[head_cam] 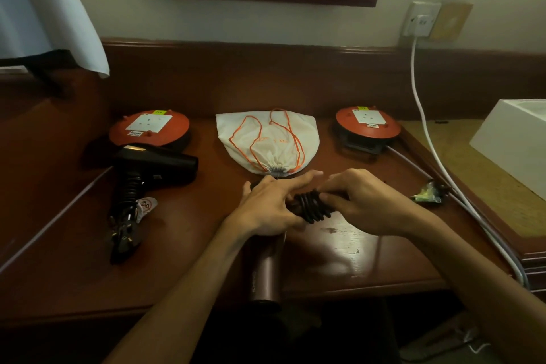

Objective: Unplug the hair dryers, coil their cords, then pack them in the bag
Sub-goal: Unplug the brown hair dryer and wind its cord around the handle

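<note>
A maroon hair dryer [264, 272] lies at the desk's front edge, its barrel pointing toward me. Its black cord [311, 206] is wound in tight loops around the handle. My left hand [270, 204] rests on the dryer's body beside the coil, and my right hand [362, 201] grips the handle and cord from the right. A black hair dryer [156, 164] lies at the left, its cord wrapped around its handle and its plug [124, 238] lying loose on the desk. A white drawstring bag [270, 140] with orange cords sits flat behind my hands, its mouth cinched.
Two red extension reels [149, 127] [367, 122] sit at the back left and back right. A white cable [425, 124] runs from a wall socket [421, 19] down the desk's right side. A white box [514, 139] stands at the right. A crumpled wrapper [427, 193] lies near the cables.
</note>
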A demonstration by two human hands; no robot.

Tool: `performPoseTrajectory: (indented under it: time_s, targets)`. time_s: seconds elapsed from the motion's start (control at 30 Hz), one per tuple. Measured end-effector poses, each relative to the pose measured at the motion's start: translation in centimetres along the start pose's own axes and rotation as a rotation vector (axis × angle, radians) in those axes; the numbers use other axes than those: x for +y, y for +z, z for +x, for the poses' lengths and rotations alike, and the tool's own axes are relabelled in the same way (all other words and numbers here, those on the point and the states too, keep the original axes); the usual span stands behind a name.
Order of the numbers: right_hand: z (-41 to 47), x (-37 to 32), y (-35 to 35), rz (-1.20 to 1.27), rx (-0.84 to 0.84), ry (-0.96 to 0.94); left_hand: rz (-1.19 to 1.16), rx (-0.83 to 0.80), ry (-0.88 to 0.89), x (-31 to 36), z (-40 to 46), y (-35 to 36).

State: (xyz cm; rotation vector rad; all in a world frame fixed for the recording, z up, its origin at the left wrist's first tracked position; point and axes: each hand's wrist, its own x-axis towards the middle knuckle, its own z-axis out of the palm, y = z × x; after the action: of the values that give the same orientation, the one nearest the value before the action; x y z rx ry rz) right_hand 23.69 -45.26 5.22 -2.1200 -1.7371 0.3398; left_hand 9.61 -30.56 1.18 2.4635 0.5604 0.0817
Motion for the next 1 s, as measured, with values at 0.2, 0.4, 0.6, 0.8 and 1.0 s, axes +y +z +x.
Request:
performPoseTrajectory:
  time_s: [0.2, 0.4, 0.6, 0.8, 1.0]
  targets:
    - [-0.5, 0.2, 0.5, 0.033, 0.078, -0.013, 0.057, 0.008, 0.022, 0.1, -0.3, 0.5]
    - [-1.3, -1.8, 0.9, -0.092, 0.194, -0.079, -0.129, 0.123, 0.077, -0.4, -1.0, -0.2]
    - [-4.6, -1.0, 2.2, 0.112, 0.369, -0.025, -0.317, 0.168, 0.078, -2.3, -0.6, -0.1]
    - [-5.4, 2.3, 2.2, 0.422, 0.198, 0.024, -0.324, 0.11, 0.118, -2.9, -0.3, 0.4]
    - [-2.6, 5.3, 2.7, 0.379, -0.04, 0.016, -0.225, 0.08, 0.208, -2.8, -1.0, 0.0]
